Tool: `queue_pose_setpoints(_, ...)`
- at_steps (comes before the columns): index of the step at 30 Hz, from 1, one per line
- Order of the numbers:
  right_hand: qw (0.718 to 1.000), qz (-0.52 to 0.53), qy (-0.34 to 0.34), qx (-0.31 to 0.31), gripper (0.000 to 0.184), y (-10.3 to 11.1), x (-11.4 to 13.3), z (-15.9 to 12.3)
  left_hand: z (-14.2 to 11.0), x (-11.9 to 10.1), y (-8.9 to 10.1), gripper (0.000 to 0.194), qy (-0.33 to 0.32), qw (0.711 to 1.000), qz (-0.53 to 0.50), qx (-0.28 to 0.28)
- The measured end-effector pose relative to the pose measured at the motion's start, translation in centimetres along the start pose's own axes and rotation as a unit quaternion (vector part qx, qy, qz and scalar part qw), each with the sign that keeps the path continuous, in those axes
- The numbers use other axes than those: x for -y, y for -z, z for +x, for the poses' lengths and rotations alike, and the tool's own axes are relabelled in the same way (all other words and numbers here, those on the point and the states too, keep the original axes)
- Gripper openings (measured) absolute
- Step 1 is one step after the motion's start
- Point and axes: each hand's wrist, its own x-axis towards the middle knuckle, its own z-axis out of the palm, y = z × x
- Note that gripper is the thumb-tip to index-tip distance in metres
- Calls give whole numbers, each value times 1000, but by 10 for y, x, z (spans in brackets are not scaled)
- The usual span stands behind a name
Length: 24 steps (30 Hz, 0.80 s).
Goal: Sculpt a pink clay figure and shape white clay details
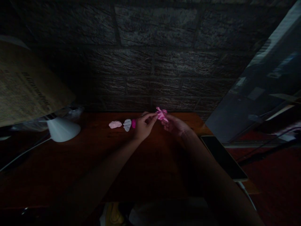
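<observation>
Both my hands meet over the far middle of a dark wooden table (94, 157). My left hand (143, 127) pinches a small pink piece (161, 114), crumpled or folded, between thumb and fingers. My right hand (175, 125) holds the same pink piece from the other side, fingers curled under it. Left of my hands, on the table, lie a pale pink scrap (115, 124), a white petal-shaped scrap (127, 125) and a bright pink bit (133, 123).
A white lamp base (63, 129) with a cord stands at the left, under a cardboard box (25, 91). A dark phone (223, 157) lies at the table's right edge. A brick-patterned wall (150, 56) runs behind; a glass panel (258, 94) leans at right.
</observation>
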Motion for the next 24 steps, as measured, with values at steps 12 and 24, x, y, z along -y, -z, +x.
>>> queue_pose_setpoints(12,1000,1,-14,13,7,-2,2,-3,-1,1,-1,14,9,1000,8,-11)
queue_pose_setpoints(24,1000,6,-5,29,13,0,5,-4,-2,-6,3,9,-20,999,44,6)
